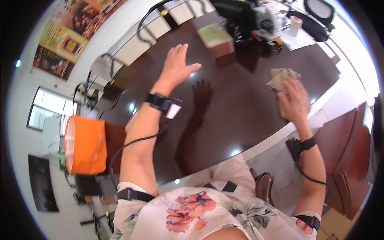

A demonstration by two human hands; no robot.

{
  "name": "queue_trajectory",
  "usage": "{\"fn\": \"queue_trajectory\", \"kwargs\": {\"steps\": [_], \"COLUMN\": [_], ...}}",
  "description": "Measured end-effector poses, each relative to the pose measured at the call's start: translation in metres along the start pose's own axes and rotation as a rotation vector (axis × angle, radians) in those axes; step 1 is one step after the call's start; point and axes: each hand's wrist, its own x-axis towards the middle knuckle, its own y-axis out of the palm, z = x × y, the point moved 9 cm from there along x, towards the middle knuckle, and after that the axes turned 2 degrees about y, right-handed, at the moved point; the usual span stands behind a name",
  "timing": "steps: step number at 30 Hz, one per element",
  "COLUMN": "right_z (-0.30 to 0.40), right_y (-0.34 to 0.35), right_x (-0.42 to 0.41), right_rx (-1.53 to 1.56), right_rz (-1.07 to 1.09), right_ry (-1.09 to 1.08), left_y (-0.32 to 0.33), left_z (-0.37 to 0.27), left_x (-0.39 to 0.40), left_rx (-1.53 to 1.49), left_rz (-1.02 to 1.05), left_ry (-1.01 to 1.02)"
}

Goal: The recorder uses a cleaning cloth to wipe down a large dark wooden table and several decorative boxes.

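My right hand (294, 97) presses a folded beige cloth (277, 79) against the glossy dark wooden desk (231, 120), close to the desk's right edge. Part of the cloth is hidden under the palm and fingers. Held above the desk, my left hand (177, 64) has nothing in it, and its thumb is spread away from the fingers. The polished top reflects the left hand and forearm. Beyond the left hand, toward the far side, a box with a green top (216, 36) sits on the desk.
A black monitor (237, 15) and a white device (267, 22) stand at the far side, beside papers (297, 40) bearing a white cylindrical container (295, 26). An orange bag (88, 145) is at the left. A brown wooden chair or cabinet (339, 144) is at the right.
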Motion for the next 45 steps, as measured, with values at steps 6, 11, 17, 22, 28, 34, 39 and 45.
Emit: {"fn": "queue_trajectory", "kwargs": {"steps": [6,11,17,22,28,34,39,45], "right_z": [0.0,0.0,0.001,0.004,0.008,0.018,0.165,0.22], "right_y": [-0.003,0.003,-0.002,-0.011,-0.006,0.009,-0.032,0.034], "right_x": [0.004,0.002,-0.001,-0.002,-0.003,0.004,-0.012,-0.057], "right_rx": [-0.059,-0.132,-0.141,-0.052,-0.019,0.002,0.669,1.72], "right_rz": [-0.008,0.009,-0.009,0.008,-0.012,0.106,0.222,1.086], "right_ry": [-0.003,0.007,0.029,0.056,0.009,0.027,-0.308,0.385], "left_y": [-0.089,-0.077,-0.068,-0.02,0.023,0.035,0.037,0.03], "left_z": [0.095,0.112,0.095,0.067,-0.027,-0.093,-0.098,-0.093], "left_x": [-0.162,-0.237,-0.204,-0.171,-0.162,-0.172,-0.184,-0.194], "left_rx": [-0.191,-0.138,-0.277,-1.489,-2.387,-2.572,-2.579,-2.32], "left_rz": [0.54,0.589,0.345,0.256,0.268,0.439,0.489,0.548], "left_ry": [-0.343,-0.46,-0.486,-0.787,-0.616,-0.578,-0.506,-0.547]}}
